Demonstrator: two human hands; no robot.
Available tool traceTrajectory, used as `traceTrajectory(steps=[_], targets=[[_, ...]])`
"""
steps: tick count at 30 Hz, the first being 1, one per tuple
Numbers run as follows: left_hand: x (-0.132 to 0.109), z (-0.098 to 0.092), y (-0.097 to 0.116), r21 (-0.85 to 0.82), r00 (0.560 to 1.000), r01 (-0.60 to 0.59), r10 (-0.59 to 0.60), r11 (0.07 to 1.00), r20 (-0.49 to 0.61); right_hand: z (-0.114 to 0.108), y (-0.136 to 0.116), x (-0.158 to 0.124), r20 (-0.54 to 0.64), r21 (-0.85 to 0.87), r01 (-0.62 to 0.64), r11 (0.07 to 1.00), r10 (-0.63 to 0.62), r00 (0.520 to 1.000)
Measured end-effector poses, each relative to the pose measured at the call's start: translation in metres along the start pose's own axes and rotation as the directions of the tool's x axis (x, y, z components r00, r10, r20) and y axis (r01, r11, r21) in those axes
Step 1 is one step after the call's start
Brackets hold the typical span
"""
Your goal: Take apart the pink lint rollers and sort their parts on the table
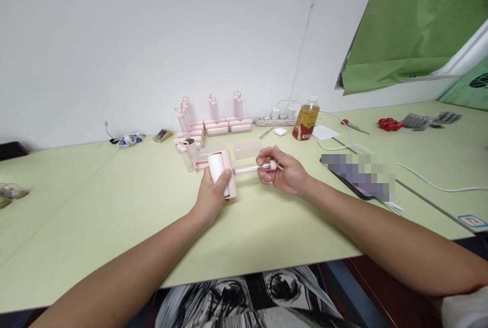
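Note:
My left hand (211, 193) is wrapped round the pink-framed head of a lint roller (217, 169), thumb across its white roll. From the right side of that head a clear handle (247, 168) with a pink end sticks out. The fingers of my right hand (286, 171) are closed round the handle's outer end. Whether the handle is fixed to the head or only meets it, I cannot tell. Just beyond my left hand, a clear pink-capped handle (186, 157) stands upright beside a roll (191, 149). A translucent pale pink cover (247, 150) lies behind my hands.
Several pink lint rollers (216, 125) stand with handles up near the wall. Right of them are a power strip (263, 121), a white square case (280, 131) and a drink bottle (306, 118). A phone (354, 178) lies by my right forearm, among white cables (430, 181).

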State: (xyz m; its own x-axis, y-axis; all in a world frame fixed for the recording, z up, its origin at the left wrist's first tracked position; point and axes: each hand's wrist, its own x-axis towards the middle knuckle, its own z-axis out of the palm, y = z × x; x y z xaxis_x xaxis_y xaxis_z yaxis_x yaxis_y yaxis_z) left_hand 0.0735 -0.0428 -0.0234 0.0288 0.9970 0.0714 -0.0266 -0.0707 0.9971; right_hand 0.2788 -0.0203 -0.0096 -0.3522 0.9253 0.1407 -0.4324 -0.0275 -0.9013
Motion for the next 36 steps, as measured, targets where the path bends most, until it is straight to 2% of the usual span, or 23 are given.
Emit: traceTrajectory(steps=[6,8,10,13,15,17,20,23,25,27,30,32,33,34,36], targets=[[-0.001,-0.002,0.001,0.024,0.999,-0.035,0.035,0.999,0.004,0.0,-0.001,-0.001,0.013,0.098,-0.093,0.991,0.092,0.996],[0.0,-0.003,0.004,-0.023,1.0,-0.017,0.017,1.0,0.01,0.0,-0.001,0.001,0.004,0.152,-0.1,0.983,0.101,0.995],[0.002,-0.006,0.009,-0.139,0.998,0.045,-0.038,0.989,0.051,-0.001,-0.001,0.003,-0.013,0.209,-0.113,0.971,0.119,0.993],[0.002,-0.012,0.021,-0.359,0.954,0.214,-0.115,0.908,0.278,-0.001,0.0,0.006,-0.054,0.26,-0.132,0.957,0.151,0.987],[0.002,-0.016,0.028,-0.437,0.896,0.292,-0.083,0.851,0.437,-0.001,0.001,0.007,-0.066,0.278,-0.137,0.951,0.161,0.985],[0.002,-0.019,0.032,-0.469,0.852,0.318,-0.031,0.824,0.523,0.0,0.001,0.007,-0.064,0.297,-0.139,0.945,0.165,0.984],[0.002,-0.021,0.028,-0.48,0.822,0.305,0.028,0.822,0.569,0.005,0.001,0.006,-0.061,0.326,-0.14,0.935,0.169,0.984],[0.001,-0.018,0.018,-0.45,0.795,0.265,0.071,0.853,0.603,0.012,0.004,0.004,-0.007,0.326,-0.19,0.926,0.203,0.979],[0.0,-0.015,0.01,-0.403,0.794,0.212,0.084,0.89,0.603,0.017,0.009,0.002,0.038,0.304,-0.232,0.924,0.231,0.972],[0.0,-0.013,0.003,-0.349,0.814,0.115,0.113,0.93,0.57,0.021,0.016,0.002,0.062,0.271,-0.258,0.927,0.251,0.966],[0.002,-0.012,-0.002,-0.197,0.852,-0.087,0.175,0.977,0.493,0.019,0.025,0.006,0.049,0.144,-0.246,0.959,0.241,0.969],[0.004,-0.014,-0.001,-0.059,0.886,-0.224,0.228,0.973,0.403,0.009,0.027,0.011,-0.013,-0.106,-0.13,0.986,0.129,0.992],[0.005,-0.015,0.001,0.001,0.9,-0.277,0.259,0.961,0.351,0.002,0.027,0.015,-0.043,-0.293,-0.042,0.955,0.031,0.999],[0.005,-0.016,0.002,0.045,0.907,-0.312,0.283,0.949,0.312,-0.006,0.026,0.019,-0.05,-0.502,0.047,0.864,-0.083,0.995],[0.004,-0.016,0.005,0.09,0.916,-0.325,0.29,0.942,0.276,-0.024,0.023,0.027,0.01,-0.818,0.166,0.551,-0.276,0.961]])
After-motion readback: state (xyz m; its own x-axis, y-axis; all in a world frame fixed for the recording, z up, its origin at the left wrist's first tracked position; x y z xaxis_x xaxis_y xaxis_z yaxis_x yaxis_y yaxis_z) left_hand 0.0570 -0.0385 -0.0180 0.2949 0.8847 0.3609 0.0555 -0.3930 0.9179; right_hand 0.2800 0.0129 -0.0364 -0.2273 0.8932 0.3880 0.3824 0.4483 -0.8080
